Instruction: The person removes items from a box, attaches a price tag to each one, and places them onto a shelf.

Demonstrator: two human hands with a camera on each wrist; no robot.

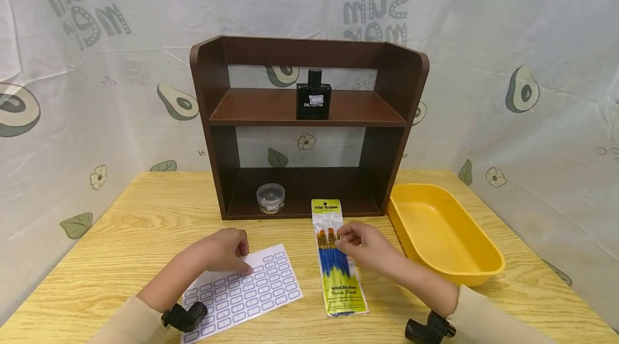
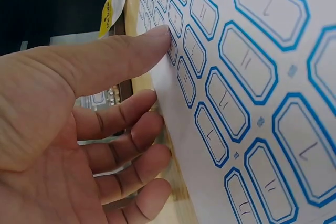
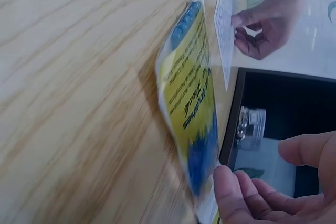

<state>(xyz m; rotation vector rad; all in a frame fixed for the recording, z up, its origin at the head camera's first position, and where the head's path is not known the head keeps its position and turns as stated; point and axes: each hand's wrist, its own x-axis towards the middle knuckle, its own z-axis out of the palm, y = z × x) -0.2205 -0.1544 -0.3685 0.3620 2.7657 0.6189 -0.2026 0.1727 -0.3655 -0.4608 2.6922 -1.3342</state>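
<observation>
A white sheet of blue-framed labels (image 1: 263,293) lies on the table at the front left. My left hand (image 1: 223,251) reaches over its far edge. In the left wrist view the thumb (image 2: 134,59) touches the sheet's face, while the other fingers bend loosely beside the edge. To the right of the sheet is a flat pack of artist brushes (image 1: 344,293) with blue handles. My right hand (image 1: 367,247) hovers at the pack's upper right side. In the right wrist view its thumb and fingers (image 3: 228,190) stand apart, with nothing visible between them.
Behind stands a dark brown two-tier shelf (image 1: 261,106). A black perfume bottle (image 1: 309,112) with a small label sits on its upper board, a clear round jar (image 1: 271,194) on its lower one. A yellow basin (image 1: 476,274) is on the right. Printed cloth (image 1: 145,11) hangs around.
</observation>
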